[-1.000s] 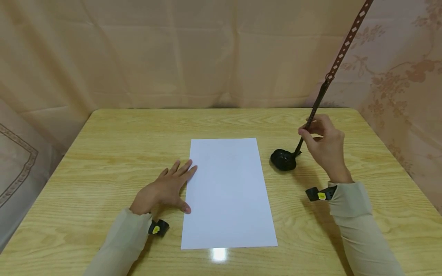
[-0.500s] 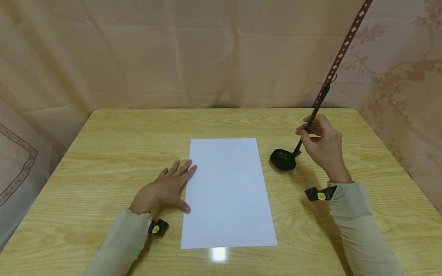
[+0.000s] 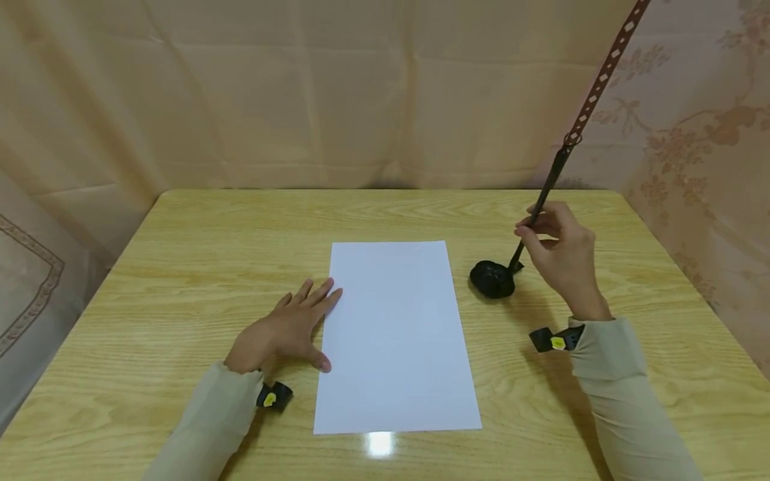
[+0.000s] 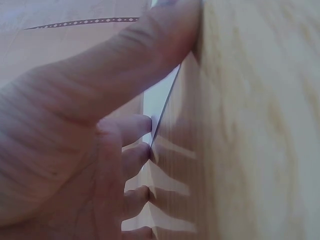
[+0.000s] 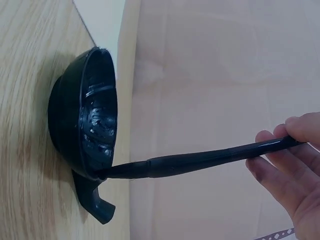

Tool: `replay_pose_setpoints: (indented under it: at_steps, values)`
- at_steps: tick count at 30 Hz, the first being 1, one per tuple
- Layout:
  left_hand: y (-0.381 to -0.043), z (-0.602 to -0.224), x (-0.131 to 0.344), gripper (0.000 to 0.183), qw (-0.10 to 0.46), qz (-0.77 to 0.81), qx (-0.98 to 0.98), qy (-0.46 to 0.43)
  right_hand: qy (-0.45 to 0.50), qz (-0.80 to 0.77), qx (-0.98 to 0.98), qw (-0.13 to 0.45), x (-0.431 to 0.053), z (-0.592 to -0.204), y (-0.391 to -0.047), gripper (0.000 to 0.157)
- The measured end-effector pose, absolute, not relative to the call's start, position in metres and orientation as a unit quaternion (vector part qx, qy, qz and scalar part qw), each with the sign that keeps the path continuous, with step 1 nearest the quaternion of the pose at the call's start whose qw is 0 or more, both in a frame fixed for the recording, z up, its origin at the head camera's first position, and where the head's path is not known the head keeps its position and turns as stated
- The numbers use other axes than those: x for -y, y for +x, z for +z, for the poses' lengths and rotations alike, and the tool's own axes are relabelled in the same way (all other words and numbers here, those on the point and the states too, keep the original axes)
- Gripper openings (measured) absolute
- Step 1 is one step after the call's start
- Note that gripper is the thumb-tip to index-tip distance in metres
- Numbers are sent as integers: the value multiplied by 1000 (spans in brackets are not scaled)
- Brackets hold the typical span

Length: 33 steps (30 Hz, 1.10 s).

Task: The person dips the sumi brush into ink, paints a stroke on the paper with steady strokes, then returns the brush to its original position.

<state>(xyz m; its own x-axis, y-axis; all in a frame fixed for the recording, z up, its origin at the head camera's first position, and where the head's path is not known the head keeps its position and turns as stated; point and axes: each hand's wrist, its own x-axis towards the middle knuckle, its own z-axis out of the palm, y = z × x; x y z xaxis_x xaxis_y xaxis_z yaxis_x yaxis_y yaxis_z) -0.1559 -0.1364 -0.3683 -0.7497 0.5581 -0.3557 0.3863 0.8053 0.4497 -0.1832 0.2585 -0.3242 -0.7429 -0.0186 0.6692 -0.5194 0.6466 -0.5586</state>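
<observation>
My right hand [image 3: 565,257] pinches a dark writing brush [image 3: 549,182] by its slim shaft, the thumb against the fingers. Slanting down to the left, the brush has its dark bristles at the near rim of a black ink dish [image 3: 492,279], beside the dish's small curved handle. The right wrist view shows glossy wet black inside the dish [image 5: 65,117]. A blank white sheet of paper [image 3: 397,341] lies in front of me. Fingers spread, my left hand [image 3: 289,331] rests on the table with its fingertips and thumb tip over the sheet's left edge.
Everything lies on a light wood-grain table [image 3: 228,227]. Behind it hangs a beige curtain [image 3: 289,93], and patterned cloth [image 3: 710,147] covers the right side. A camera [image 3: 556,339] is strapped to each wrist.
The brush's upper end tips right, then back left. My right hand has shifted slightly left, while the bristles stay at the dish. The left hand holds its place on the paper.
</observation>
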Motion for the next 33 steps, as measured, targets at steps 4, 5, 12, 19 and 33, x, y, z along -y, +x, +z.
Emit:
replay_pose_setpoints:
  at_steps: [4,5,12,19,33]
  values:
    - [-156,-368,137,120,245,179,-917,257,158,383,850,324,-258,-323,-183,27]
    - [-156,-368,137,120,245,180,-917,257,157,384,849,327,-258,-323,-183,27]
    - [-155,-369,139,119,242,177,-920,253,163,392,843,330,-255,-321,-187,27]
    - [-155,-373,134,118,238,179,-920,257,148,386,845,338,-259,-320,-189,29]
    - [-178,-377,116,117,236,153,-922,265,185,381,841,337,-249,-310,-208,30]
